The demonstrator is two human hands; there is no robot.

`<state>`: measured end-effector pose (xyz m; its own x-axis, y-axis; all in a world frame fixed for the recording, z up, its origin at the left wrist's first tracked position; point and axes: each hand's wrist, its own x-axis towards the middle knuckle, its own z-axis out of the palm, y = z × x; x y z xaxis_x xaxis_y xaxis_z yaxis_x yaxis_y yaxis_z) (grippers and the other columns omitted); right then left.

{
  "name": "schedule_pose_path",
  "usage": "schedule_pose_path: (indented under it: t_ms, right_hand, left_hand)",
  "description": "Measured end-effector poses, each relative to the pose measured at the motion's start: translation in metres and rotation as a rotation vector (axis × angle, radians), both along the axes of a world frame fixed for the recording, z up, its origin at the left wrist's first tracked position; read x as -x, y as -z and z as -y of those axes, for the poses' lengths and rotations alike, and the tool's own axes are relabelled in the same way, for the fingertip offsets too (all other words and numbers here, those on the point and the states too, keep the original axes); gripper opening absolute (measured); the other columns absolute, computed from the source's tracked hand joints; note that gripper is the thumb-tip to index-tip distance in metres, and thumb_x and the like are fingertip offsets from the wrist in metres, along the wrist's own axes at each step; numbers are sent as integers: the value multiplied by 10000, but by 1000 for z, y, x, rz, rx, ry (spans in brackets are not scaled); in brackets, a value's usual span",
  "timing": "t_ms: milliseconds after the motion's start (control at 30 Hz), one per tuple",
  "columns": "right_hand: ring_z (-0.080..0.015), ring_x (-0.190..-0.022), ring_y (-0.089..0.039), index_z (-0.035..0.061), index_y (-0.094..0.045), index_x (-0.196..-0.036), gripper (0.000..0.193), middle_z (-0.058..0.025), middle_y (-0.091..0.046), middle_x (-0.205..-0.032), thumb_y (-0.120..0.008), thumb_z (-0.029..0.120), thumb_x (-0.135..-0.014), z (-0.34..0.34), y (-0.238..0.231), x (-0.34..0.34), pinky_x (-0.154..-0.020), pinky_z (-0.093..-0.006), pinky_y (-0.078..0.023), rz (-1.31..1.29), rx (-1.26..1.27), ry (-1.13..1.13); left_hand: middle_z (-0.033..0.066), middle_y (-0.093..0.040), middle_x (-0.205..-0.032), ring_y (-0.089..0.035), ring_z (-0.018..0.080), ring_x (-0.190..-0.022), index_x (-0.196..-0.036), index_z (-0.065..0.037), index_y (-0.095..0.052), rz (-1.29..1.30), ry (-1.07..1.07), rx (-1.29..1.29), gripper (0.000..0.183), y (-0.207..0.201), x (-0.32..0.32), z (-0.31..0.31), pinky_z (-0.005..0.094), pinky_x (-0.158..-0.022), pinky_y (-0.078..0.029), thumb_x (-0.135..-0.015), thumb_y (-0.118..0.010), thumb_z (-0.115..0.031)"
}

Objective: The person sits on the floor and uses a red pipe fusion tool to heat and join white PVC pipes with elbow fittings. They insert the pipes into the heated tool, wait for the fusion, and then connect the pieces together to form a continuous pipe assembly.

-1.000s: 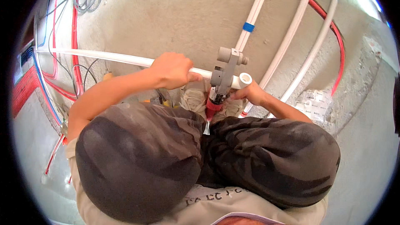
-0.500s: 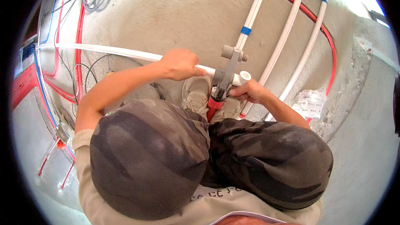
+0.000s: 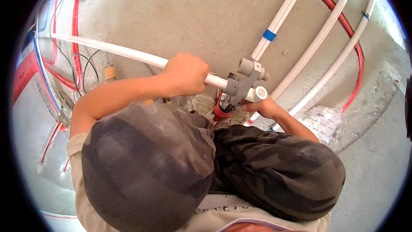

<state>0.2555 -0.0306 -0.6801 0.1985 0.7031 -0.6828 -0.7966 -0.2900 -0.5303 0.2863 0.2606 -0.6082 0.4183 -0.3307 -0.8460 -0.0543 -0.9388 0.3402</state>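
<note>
My left hand [image 3: 186,74] is wrapped round a long white plastic pipe [image 3: 128,53] that runs off to the far left. The pipe's near end sits in a grey socket head of a pipe fusion welder [image 3: 243,88], which has a red body [image 3: 221,111] standing between my shoes. On the welder's other side is a white elbow fitting [image 3: 253,95], its open mouth facing up. My right hand [image 3: 265,106] is closed on this fitting from below and the right, its fingers partly hidden. A second pair of grey heads [image 3: 246,66] sits higher on the heating plate.
Ahead, a white pipe [image 3: 281,15] with blue tape ends close to the welder. Two more white pipes [image 3: 319,34] run along the right, crossed by a red conduit [image 3: 330,2]. A printed plastic bag [image 3: 322,122] lies right. Cables and red conduits [image 3: 76,30] line the left.
The welder, pipe end and fitting have tilted and shifted slightly right. The end of the blue-taped pipe now shows beyond the welder. My view has shifted a little; both hands keep their grip.
</note>
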Motion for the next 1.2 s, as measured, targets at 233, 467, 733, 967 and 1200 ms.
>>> schedule_pose_path:
  t_ms: [233, 467, 733, 967, 1200]
  right_hand:
    - [-107, -806, -606, 26, -694, -1021, 318, -8, -682, -879, -749, 28, -708, -4, -6, -11, -758, -292, -478, -111, 20, -75]
    - [-97, -727, -597, 18, -694, -931, 219, 0, -659, -780, -748, 46, -721, -7, -14, -14, -680, -279, -482, -157, 37, -32]
    - [-90, -675, -599, 15, -702, -916, 204, 4, -652, -745, -771, 48, -727, -4, -6, -5, -599, -271, -482, -128, -14, 11]
    - [-103, -822, -623, 9, -708, -985, 252, -5, -703, -891, -770, 30, -742, -9, -9, 2, -748, -280, -496, -88, 19, 103]
    - [-113, -858, -618, 7, -701, -1031, 295, -16, -699, -944, -765, 48, -746, -7, -12, -3, -785, -284, -493, -72, 64, 22]
  left_hand:
    - [166, -700, -739, -697, 353, -693, -792, -66, -732, -58, -6, -41, 148, 2, -3, 4, 451, -626, -556, -699, -652, -149]
    - [158, -700, -742, -693, 344, -696, -809, -72, -719, -83, -40, -76, 162, 4, -3, 8, 457, -621, -545, -693, -631, -144]
    - [150, -696, -724, -695, 340, -683, -801, -83, -718, -10, -77, -82, 164, 3, 2, 10, 445, -609, -543, -684, -627, -153]
    - [156, -695, -707, -696, 340, -656, -760, -81, -727, 17, -110, -57, 143, 4, 8, 9, 433, -596, -544, -677, -633, -150]
    - [152, -697, -711, -693, 344, -660, -771, -79, -734, -3, -108, -69, 149, 5, 5, 9, 442, -595, -541, -690, -639, -159]
